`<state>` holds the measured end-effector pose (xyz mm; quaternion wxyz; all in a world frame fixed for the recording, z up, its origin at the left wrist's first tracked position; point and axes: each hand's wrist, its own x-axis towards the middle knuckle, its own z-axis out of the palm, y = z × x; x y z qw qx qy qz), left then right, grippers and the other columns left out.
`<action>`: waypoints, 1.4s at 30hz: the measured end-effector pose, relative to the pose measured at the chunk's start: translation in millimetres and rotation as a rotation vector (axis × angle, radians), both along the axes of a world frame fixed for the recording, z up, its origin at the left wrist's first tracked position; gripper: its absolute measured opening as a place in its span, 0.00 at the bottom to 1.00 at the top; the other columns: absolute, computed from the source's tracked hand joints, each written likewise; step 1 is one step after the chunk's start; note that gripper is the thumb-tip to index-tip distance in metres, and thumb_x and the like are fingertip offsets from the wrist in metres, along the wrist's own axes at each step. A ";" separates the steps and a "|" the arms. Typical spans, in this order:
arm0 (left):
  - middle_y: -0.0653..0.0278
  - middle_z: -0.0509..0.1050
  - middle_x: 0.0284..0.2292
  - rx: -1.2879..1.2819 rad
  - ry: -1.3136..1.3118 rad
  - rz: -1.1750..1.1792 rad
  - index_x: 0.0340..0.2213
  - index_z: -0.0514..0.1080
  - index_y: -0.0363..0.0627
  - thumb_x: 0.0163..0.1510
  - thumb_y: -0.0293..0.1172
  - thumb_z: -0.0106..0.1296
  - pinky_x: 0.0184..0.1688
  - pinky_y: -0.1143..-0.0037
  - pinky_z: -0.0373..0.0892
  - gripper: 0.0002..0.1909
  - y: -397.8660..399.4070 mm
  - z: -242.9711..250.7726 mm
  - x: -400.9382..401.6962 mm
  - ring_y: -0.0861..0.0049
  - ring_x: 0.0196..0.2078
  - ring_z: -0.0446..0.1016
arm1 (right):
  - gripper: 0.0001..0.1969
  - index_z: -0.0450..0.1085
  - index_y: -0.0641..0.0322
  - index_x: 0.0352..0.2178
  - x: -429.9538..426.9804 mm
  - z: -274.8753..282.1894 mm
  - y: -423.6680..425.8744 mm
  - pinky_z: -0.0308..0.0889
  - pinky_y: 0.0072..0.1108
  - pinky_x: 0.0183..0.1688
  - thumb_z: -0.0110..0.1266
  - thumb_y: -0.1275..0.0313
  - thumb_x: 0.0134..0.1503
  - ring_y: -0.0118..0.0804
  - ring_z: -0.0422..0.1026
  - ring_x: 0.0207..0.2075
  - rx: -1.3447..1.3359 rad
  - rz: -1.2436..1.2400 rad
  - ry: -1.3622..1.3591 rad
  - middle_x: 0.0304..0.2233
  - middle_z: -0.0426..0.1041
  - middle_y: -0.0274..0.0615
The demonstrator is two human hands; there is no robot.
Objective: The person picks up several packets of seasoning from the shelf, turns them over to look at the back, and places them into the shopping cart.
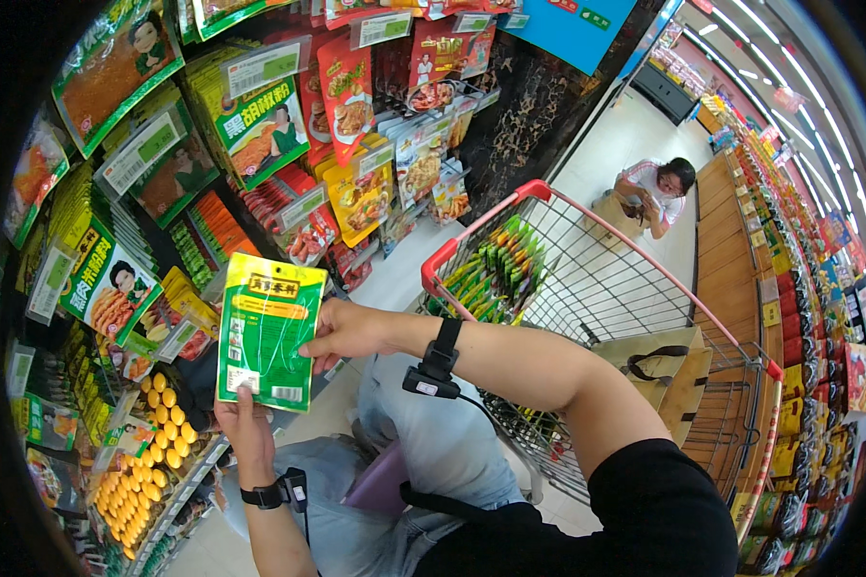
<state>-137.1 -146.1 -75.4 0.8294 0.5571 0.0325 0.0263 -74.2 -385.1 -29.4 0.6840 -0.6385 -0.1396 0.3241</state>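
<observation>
A green and yellow seasoning packet [270,332] is held upright before me, its printed back with a barcode facing the camera. My left hand [245,429] grips its bottom edge, thumb on the front. At its right edge my right hand [343,332] pinches it, with the thumb in front and the other fingers partly hidden behind. Behind the packet, more seasoning packets [112,281] hang in rows on the rack. To the right, a wire shopping cart [620,288] with red corners holds a pile of green packets [494,270] and a tan bag [657,368].
Yellow-capped containers [166,418] fill a low shelf at lower left. Price tags [141,155] stick out from the hooks. A person [653,191] crouches beyond the cart, near wood-fronted shelving [729,238]. A purple stool [379,483] is under me.
</observation>
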 end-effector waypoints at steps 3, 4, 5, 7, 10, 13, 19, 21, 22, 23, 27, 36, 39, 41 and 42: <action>0.60 0.69 0.47 -0.374 0.092 0.052 0.49 0.61 0.41 0.60 0.36 0.45 0.48 0.72 0.67 0.18 -2.2 -11.8 2.4 0.74 0.47 0.70 | 0.12 0.69 0.66 0.43 -11.9 5.0 16.0 0.72 0.18 0.35 0.53 0.73 0.57 0.27 0.74 0.31 0.096 0.001 0.075 0.34 0.75 0.38; 0.60 0.69 0.47 -0.329 0.061 0.021 0.50 0.61 0.41 0.61 0.35 0.45 0.48 0.72 0.67 0.18 -9.5 -11.6 2.0 0.74 0.47 0.70 | 0.13 0.68 0.67 0.43 -13.9 1.8 21.4 0.72 0.18 0.35 0.53 0.74 0.56 0.27 0.74 0.32 0.172 -0.006 -0.020 0.35 0.74 0.39; 0.60 0.69 0.47 -0.285 0.030 -0.010 0.50 0.60 0.41 0.61 0.34 0.44 0.48 0.72 0.67 0.18 -14.4 -13.1 -0.3 0.74 0.46 0.70 | 0.13 0.67 0.67 0.44 -13.5 -1.1 24.2 0.72 0.18 0.36 0.53 0.75 0.56 0.27 0.73 0.33 0.248 -0.010 -0.115 0.37 0.74 0.40; 0.60 0.69 0.47 -0.148 0.046 -0.012 0.51 0.60 0.38 0.61 0.33 0.44 0.47 0.73 0.68 0.19 -7.8 -8.5 -4.3 0.75 0.45 0.71 | 0.14 0.65 0.67 0.45 -15.7 8.7 32.3 0.72 0.20 0.35 0.53 0.76 0.56 0.27 0.72 0.34 0.168 -0.028 -0.144 0.38 0.73 0.39; 0.60 0.70 0.45 -0.131 0.005 0.060 0.49 0.61 0.37 0.61 0.34 0.43 0.45 0.74 0.68 0.18 0.7 -11.0 0.4 0.76 0.44 0.71 | 0.18 0.62 0.65 0.46 -3.8 6.5 17.7 0.70 0.20 0.37 0.55 0.74 0.54 0.27 0.71 0.35 0.122 -0.179 -0.209 0.36 0.72 0.38; 0.61 0.71 0.45 -0.115 -0.046 0.085 0.49 0.63 0.39 0.61 0.38 0.43 0.45 0.73 0.68 0.18 18.2 -9.2 2.5 0.75 0.44 0.71 | 0.22 0.59 0.66 0.47 9.0 9.6 8.7 0.67 0.20 0.39 0.57 0.71 0.53 0.28 0.70 0.37 0.020 -0.384 -0.071 0.36 0.72 0.41; 0.62 0.72 0.43 0.122 -0.124 -0.003 0.47 0.64 0.37 0.59 0.36 0.48 0.45 0.74 0.67 0.18 50.1 -12.2 -4.5 0.77 0.42 0.72 | 0.13 0.64 0.66 0.41 15.7 0.1 3.9 0.66 0.16 0.37 0.55 0.74 0.55 0.23 0.70 0.33 0.143 -0.324 -0.277 0.31 0.72 0.36; 0.62 0.72 0.42 0.124 -0.127 0.048 0.46 0.63 0.37 0.58 0.35 0.50 0.44 0.74 0.68 0.18 55.7 -23.4 -5.5 0.77 0.41 0.72 | 0.11 0.67 0.67 0.38 13.9 -2.8 6.9 0.66 0.15 0.36 0.55 0.75 0.54 0.22 0.70 0.31 0.120 -0.291 -0.324 0.29 0.72 0.35; 0.63 0.73 0.39 0.070 -0.059 0.060 0.44 0.65 0.37 0.56 0.35 0.52 0.44 0.76 0.68 0.18 55.8 -23.9 -7.2 0.78 0.40 0.72 | 0.09 0.68 0.67 0.37 12.2 -2.4 7.4 0.66 0.14 0.35 0.55 0.75 0.54 0.20 0.69 0.30 0.102 -0.270 -0.300 0.28 0.72 0.34; 0.64 0.74 0.37 0.014 0.010 0.072 0.42 0.67 0.38 0.55 0.35 0.54 0.43 0.77 0.67 0.17 56.0 -25.3 -7.9 0.80 0.39 0.71 | 0.07 0.69 0.67 0.35 11.4 -1.6 7.3 0.65 0.14 0.33 0.54 0.76 0.55 0.19 0.68 0.30 0.082 -0.249 -0.276 0.28 0.71 0.32; 0.62 0.72 0.40 -0.067 -0.034 0.025 0.45 0.63 0.40 0.57 0.36 0.51 0.41 0.74 0.71 0.18 48.9 -24.4 -7.2 0.75 0.40 0.72 | 0.08 0.70 0.65 0.35 4.8 11.9 5.4 0.62 0.14 0.27 0.52 0.70 0.57 0.17 0.66 0.25 0.097 -0.164 -0.055 0.25 0.70 0.28; 0.64 0.72 0.45 -0.166 0.050 -0.076 0.48 0.64 0.38 0.53 0.21 0.52 0.48 0.76 0.67 0.20 34.2 6.9 -10.9 0.78 0.45 0.71 | 0.10 0.72 0.62 0.39 3.2 14.0 6.6 0.65 0.14 0.29 0.50 0.69 0.58 0.19 0.69 0.28 -0.039 -0.032 -0.015 0.29 0.72 0.28; 0.64 0.72 0.44 -0.170 0.022 -0.163 0.47 0.65 0.39 0.52 0.20 0.53 0.48 0.77 0.67 0.20 36.2 6.7 -3.7 0.79 0.44 0.71 | 0.13 0.69 0.64 0.43 8.5 2.2 -4.1 0.68 0.17 0.35 0.50 0.71 0.57 0.24 0.72 0.33 -0.004 -0.095 0.051 0.35 0.74 0.34; 0.65 0.73 0.43 -0.168 -0.038 -0.209 0.47 0.66 0.39 0.52 0.20 0.53 0.47 0.77 0.68 0.19 35.3 12.2 -2.9 0.80 0.43 0.71 | 0.16 0.66 0.66 0.46 -0.3 16.5 -2.5 0.69 0.20 0.43 0.49 0.72 0.57 0.28 0.73 0.40 0.161 -0.155 0.180 0.40 0.73 0.39; 0.66 0.73 0.42 -0.171 -0.053 -0.192 0.46 0.66 0.39 0.51 0.21 0.54 0.46 0.77 0.68 0.19 34.4 16.6 -5.2 0.82 0.42 0.71 | 0.19 0.62 0.67 0.50 -3.0 20.8 -2.8 0.67 0.24 0.50 0.49 0.72 0.57 0.32 0.71 0.46 0.226 -0.043 0.218 0.46 0.70 0.43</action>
